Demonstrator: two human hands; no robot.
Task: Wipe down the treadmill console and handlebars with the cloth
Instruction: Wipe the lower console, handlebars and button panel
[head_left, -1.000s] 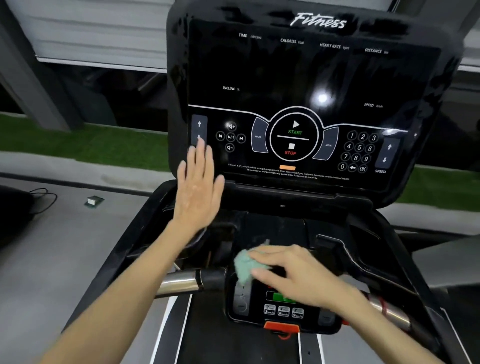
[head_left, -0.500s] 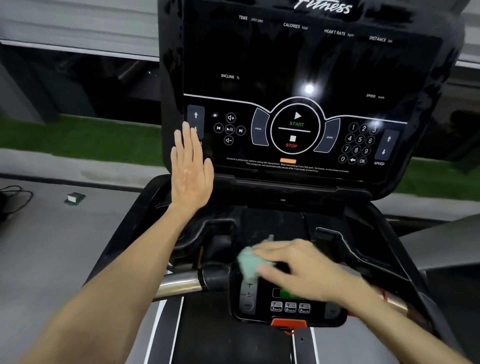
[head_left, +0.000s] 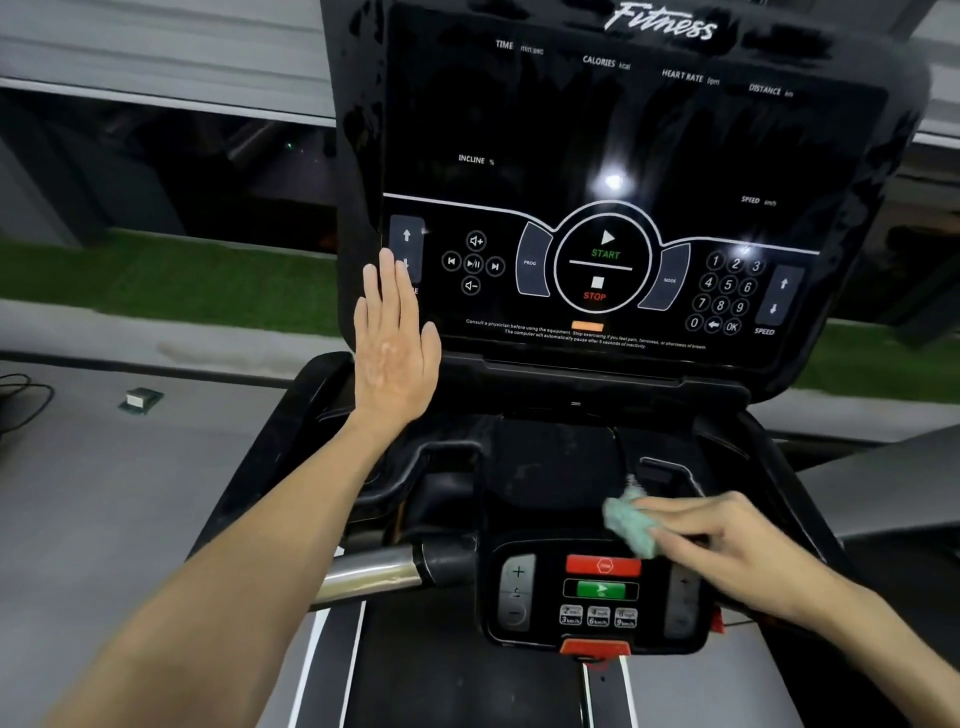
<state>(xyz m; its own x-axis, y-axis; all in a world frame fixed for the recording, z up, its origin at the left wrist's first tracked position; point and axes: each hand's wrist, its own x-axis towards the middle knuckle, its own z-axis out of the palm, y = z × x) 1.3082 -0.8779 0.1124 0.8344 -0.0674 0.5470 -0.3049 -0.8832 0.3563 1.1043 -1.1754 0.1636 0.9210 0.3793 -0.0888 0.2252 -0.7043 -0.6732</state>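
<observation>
Head view showed the left hand (head_left: 395, 353), fingers straight and together, flat on the glossy black treadmill console (head_left: 623, 130) at nine o'clock, while the right hand (head_left: 727, 551) pinched the crumpled pale-green cloth (head_left: 631, 525) at four o'clock, apparently mid-wipe, with the chrome handlebar (head_left: 374, 577) probably needing a wrapping stroke next.

cloth (head_left: 631, 522): showing pale green
console (head_left: 623, 130): gleaming glossy black, white lettering, green START, red STOP
panel (head_left: 540, 592): showing red and green bars
handlebar (head_left: 371, 577): shining silver
turf (head_left: 156, 280): showing green
</observation>
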